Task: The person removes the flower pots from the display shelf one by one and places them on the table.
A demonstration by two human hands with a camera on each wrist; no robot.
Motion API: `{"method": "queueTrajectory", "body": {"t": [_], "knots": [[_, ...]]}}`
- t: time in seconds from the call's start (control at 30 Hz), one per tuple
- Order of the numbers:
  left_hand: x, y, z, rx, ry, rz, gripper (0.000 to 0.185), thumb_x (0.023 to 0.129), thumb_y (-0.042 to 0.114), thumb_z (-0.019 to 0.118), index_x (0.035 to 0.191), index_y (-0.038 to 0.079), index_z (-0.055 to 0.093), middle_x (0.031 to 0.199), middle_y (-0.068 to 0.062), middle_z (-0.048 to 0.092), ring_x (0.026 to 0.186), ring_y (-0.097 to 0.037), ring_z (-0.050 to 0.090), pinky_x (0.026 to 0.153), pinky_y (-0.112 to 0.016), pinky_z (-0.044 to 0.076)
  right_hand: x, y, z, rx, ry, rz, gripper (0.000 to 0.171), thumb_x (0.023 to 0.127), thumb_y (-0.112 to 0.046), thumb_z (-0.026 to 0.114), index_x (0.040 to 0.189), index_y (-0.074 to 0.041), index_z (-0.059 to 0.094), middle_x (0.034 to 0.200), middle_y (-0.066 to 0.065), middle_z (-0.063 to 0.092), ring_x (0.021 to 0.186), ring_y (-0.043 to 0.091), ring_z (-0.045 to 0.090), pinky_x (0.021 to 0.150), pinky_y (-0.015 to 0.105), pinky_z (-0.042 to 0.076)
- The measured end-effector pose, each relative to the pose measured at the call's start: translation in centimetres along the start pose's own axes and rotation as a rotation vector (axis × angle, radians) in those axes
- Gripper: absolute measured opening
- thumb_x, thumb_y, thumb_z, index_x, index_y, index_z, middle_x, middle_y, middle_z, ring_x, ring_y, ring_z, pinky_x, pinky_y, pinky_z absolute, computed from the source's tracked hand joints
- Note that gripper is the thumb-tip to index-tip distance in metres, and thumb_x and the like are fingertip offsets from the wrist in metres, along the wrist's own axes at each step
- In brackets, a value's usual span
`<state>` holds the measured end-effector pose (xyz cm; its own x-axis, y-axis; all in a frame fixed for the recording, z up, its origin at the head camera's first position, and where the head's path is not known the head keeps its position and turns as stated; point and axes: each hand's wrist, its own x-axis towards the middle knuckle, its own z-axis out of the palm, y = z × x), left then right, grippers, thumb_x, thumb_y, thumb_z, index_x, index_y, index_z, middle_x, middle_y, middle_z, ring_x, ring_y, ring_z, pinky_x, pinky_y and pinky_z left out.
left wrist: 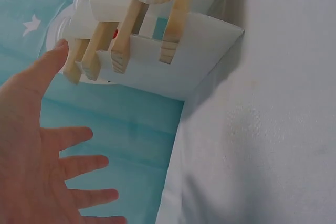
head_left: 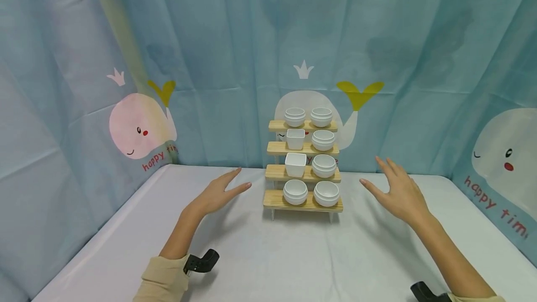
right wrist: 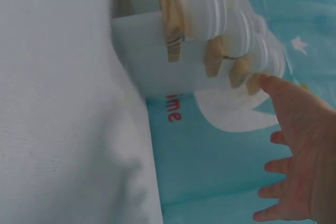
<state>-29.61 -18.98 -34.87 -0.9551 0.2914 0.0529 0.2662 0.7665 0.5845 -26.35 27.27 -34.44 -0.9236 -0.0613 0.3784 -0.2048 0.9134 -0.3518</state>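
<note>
A four-step display stand (head_left: 274, 198) with wooden shelves and white side panels is at the back middle of the table. Each step carries two small white bowls; the round bowls (head_left: 323, 166) fill the right column, while square bowls (head_left: 295, 165) sit on the two middle steps at left. My left hand (head_left: 216, 193) hovers left of the stand, fingers spread and holding nothing. On the other side my right hand (head_left: 398, 195) is held out the same way, apart from the stand. Both wrist views show straight, parted fingers beside the shelf ends.
A white cloth covers the table (head_left: 260, 260). Blue curtains (head_left: 226, 50) with printed whales hang close behind the stand and along both sides. Black wrist cameras (head_left: 202, 261) are worn on both wrists, over beige sleeves (head_left: 164, 277).
</note>
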Motion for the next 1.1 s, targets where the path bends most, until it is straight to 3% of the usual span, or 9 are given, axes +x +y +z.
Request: {"method": "queueTrajectory", "body": {"t": [0.17,0.37,0.57,0.93,1.1], "knots": [[0.2,0.1,0.0,-0.039,-0.018,0.004,0.087,0.104,0.066,0.05,0.168,0.01,0.028,0.172,-0.017,0.028,0.159,-0.042,0.024,0.128,-0.07,0.023,0.3,-0.4,-0.6,0.038,-0.015,0.013,0.09,0.103,-0.057,0.062,0.165,-0.001,0.029,0.163,0.038,0.027,0.145,0.063,0.032,0.11,0.084,0.033],[0.5,0.5,0.3,-0.129,-0.043,0.023,0.082,0.105,0.061,0.054,0.166,0.01,0.034,0.171,-0.015,0.032,0.152,-0.046,0.036,0.122,-0.069,0.035,1.2,-1.2,-1.4,0.077,-0.037,0.015,0.09,0.104,-0.058,0.059,0.167,-0.003,0.024,0.165,0.036,0.026,0.147,0.061,0.029,0.112,0.083,0.033],[1.2,0.5,0.8,-0.166,-0.06,0.063,0.077,0.105,0.053,0.059,0.163,0.006,0.04,0.168,-0.017,0.038,0.148,-0.048,0.042,0.119,-0.066,0.042,2.4,-2.4,-2.2,0.123,0.001,-0.029,0.086,0.105,-0.052,0.062,0.165,-0.001,0.028,0.165,0.034,0.029,0.15,0.057,0.029,0.115,0.08,0.032],[1.8,0.7,1.5,-0.237,-0.084,0.063,0.073,0.102,0.044,0.068,0.16,0.005,0.044,0.164,-0.017,0.044,0.143,-0.044,0.051,0.115,-0.061,0.049,4.3,-4.1,-3.1,0.199,0.027,-0.079,0.079,0.106,-0.046,0.062,0.162,0.002,0.034,0.163,0.032,0.036,0.149,0.054,0.033,0.119,0.075,0.033],[1.6,1.0,1.5,-0.282,-0.092,0.065,0.071,0.102,0.04,0.07,0.159,0.004,0.045,0.163,-0.019,0.045,0.14,-0.042,0.054,0.113,-0.059,0.052,4.9,-4.9,-3.2,0.219,0.049,-0.104,0.074,0.106,-0.043,0.063,0.159,0.003,0.039,0.16,0.031,0.042,0.145,0.054,0.041,0.116,0.073,0.04]]}}
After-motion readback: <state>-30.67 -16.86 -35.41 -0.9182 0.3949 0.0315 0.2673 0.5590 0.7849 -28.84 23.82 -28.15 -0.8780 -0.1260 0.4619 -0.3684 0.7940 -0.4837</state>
